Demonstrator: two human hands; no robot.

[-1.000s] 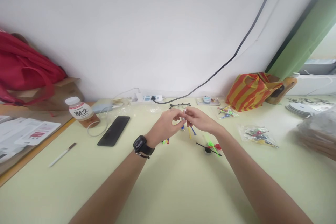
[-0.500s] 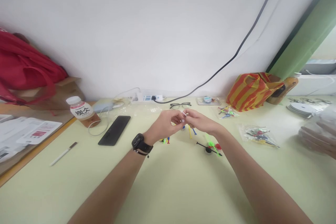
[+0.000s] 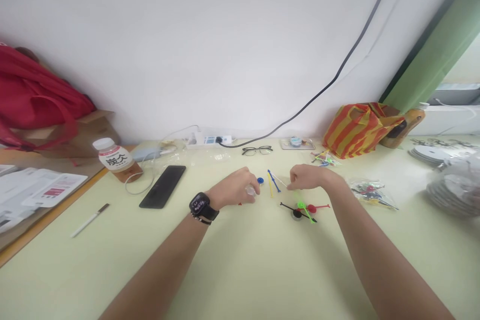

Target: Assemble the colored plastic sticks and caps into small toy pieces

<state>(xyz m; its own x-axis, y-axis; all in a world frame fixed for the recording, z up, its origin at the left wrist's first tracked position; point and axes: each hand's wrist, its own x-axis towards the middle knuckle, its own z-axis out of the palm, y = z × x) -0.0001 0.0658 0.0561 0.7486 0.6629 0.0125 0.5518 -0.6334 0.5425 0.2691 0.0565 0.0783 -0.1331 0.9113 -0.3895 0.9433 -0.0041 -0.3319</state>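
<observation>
My left hand (image 3: pixel 237 189), with a black watch on the wrist, rests on the pale green table (image 3: pixel 240 265), its fingers curled around a small clear piece next to a blue round piece (image 3: pixel 260 180). My right hand (image 3: pixel 305 178) is closed in a pinch on a thin white stick (image 3: pixel 279 180) that slants towards the blue and yellow sticks (image 3: pixel 273 181) lying between the hands. A black, green and red cluster of sticks (image 3: pixel 304 208) lies just below my right wrist.
A black phone (image 3: pixel 162 186), a bottle (image 3: pixel 115 159), a pen (image 3: pixel 89 220) and papers lie to the left. Glasses (image 3: pixel 257 150) and a power strip (image 3: pixel 209 139) sit by the wall. Bags of coloured sticks (image 3: pixel 369 194), a striped bag (image 3: pixel 358 129) and discs (image 3: pixel 431 154) lie right.
My hands were raised and joined on the small white stick. They have come apart and lowered to the table, the right one moving right with the stick.
</observation>
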